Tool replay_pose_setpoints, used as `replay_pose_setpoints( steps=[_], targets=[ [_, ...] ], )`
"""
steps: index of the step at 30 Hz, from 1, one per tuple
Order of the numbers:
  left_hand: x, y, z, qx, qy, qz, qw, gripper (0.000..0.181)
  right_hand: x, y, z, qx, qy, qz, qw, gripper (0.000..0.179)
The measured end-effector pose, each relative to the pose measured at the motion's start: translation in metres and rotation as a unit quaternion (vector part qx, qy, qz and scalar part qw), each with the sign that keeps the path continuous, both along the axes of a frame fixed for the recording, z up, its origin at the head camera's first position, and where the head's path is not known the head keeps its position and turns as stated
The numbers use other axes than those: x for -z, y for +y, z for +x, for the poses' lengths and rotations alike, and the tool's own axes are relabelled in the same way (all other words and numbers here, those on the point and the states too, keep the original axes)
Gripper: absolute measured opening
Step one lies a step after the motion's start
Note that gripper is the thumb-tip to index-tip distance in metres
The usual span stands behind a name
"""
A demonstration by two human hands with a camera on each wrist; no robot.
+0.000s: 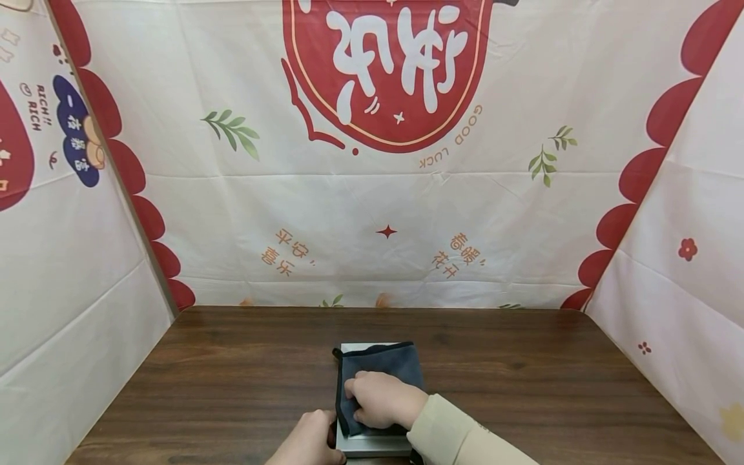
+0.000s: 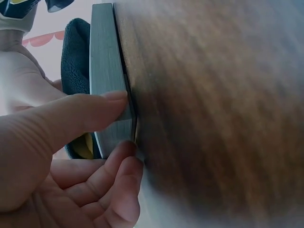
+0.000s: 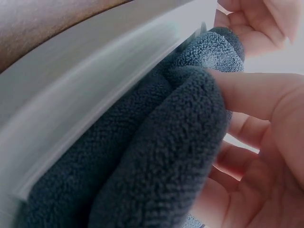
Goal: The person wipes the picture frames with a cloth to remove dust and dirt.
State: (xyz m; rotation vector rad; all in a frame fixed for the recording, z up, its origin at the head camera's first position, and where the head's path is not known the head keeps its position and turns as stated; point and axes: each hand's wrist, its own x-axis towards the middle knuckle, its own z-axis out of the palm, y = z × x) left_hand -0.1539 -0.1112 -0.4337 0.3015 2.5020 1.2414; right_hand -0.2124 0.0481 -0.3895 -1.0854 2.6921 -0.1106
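A flat silver rectangular case point(image 1: 372, 445) lies near the front of the table, its brushed side facing out in the left wrist view. Over its top spreads a dark blue-grey cleaning cloth point(image 1: 401, 365) with black edging and a small loop at the far left corner. My right hand point(image 1: 386, 399) bears down on the middle of the cloth; in the right wrist view its thumb and fingers grip a thick fold of fabric. At the case's near left corner, my left hand point(image 1: 310, 440) holds on, thumb point(image 2: 107, 109) against the side and fingertips curled at the corner.
The dark wood-grain table point(image 1: 244, 361) extends to both sides and behind the case. A printed white curtain point(image 1: 360, 213) hangs along its back edge, and similar printed panels close off the left point(image 1: 70, 271) and right point(image 1: 680, 303).
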Motion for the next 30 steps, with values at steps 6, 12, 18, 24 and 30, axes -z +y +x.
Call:
replay_pose_setpoints(
  steps=[6,12,18,24,30],
  targets=[
    [-0.0003,0.0001,-0.0019,-0.008,-0.009,-0.004,0.9999,0.017,-0.001,0.0007,0.0006,-0.011,0.004,0.005,0.9999,0.019],
    [-0.0013,0.0003,-0.004,-0.018,-0.028,-0.017,0.9993,0.015,-0.0029,0.001,0.0031,-0.019,0.014,0.004,0.9997,0.019],
    [-0.0024,0.0002,-0.0037,-0.021,-0.032,-0.014,0.9992,0.014,-0.0035,0.0012,0.0048,-0.022,0.017,0.005,0.9996,0.018],
    [-0.0021,0.001,-0.0034,-0.022,-0.035,-0.015,0.999,0.014,-0.0058,0.0029,0.0065,-0.026,0.011,0.01,0.9995,0.02],
    [-0.0002,0.0003,-0.0031,-0.011,-0.023,-0.009,0.9996,0.011,-0.0045,0.005,0.007,-0.027,0.01,0.004,0.9996,0.019]
  ],
)
